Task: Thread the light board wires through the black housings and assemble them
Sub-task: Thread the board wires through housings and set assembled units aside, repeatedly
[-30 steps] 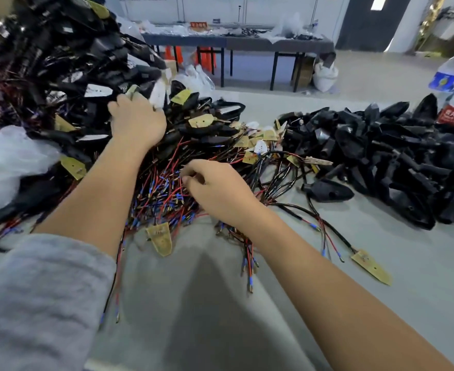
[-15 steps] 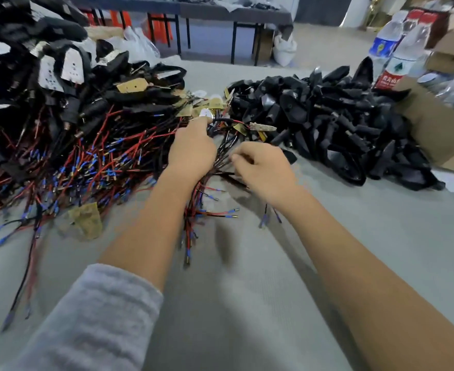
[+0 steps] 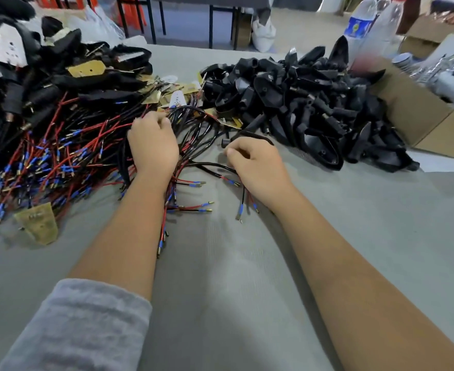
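Your left hand [image 3: 153, 147] lay knuckles-up on the tangle of red and black wires [image 3: 60, 156], fingers curled into the strands just left of the heap of black housings [image 3: 308, 108], while your right hand [image 3: 256, 167] pinched a black-sleeved wire [image 3: 212, 167] between thumb and fingers near that heap's front edge. Yellow light boards [image 3: 86, 68] lay scattered among the wires left of the housings, one [image 3: 39, 223] alone on the grey table [image 3: 220, 290] at the front. Behind and to the right of the housings stood a cardboard box [image 3: 418, 116] and a water bottle [image 3: 359, 25].
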The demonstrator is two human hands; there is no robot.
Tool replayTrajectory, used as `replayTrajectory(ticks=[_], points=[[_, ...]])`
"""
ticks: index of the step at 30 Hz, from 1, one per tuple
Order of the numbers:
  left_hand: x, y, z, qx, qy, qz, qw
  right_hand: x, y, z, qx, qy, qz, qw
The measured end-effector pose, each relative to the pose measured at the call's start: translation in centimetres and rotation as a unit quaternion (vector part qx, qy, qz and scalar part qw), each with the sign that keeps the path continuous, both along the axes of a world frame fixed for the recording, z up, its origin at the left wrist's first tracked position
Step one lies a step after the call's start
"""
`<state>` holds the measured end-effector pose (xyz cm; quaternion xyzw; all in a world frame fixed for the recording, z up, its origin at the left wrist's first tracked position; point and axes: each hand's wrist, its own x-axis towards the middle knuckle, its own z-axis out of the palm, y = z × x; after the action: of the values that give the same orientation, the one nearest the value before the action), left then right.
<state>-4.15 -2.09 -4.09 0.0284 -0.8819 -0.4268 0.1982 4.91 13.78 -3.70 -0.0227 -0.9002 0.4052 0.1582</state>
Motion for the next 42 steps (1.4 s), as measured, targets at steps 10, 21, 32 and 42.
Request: replayTrajectory(ticks=[10,21,32,42], points=[[3.3,0.9,4.0,-0.059,0.226,-0.077,0.969,1.2,-0.9,1.2,-0.171,0.018,0.059,0.983],[6.1,4.6,1.8,-0.095,0.112,-0.349,0.926,1.3,3.2,2.7,-0.632,0.069,0.044,0.771],[4.9,2.8,0.4,-0.061,0.072,-0.283,0.955,0.8,5.4,3.0,-0.604,0.138,0.022,0.784],[4.8,2.5,0.1,-0.045,0.078,-0.294,0.952,0.7,5.5,2.5,-0.665,0.160,-0.038,0.729]])
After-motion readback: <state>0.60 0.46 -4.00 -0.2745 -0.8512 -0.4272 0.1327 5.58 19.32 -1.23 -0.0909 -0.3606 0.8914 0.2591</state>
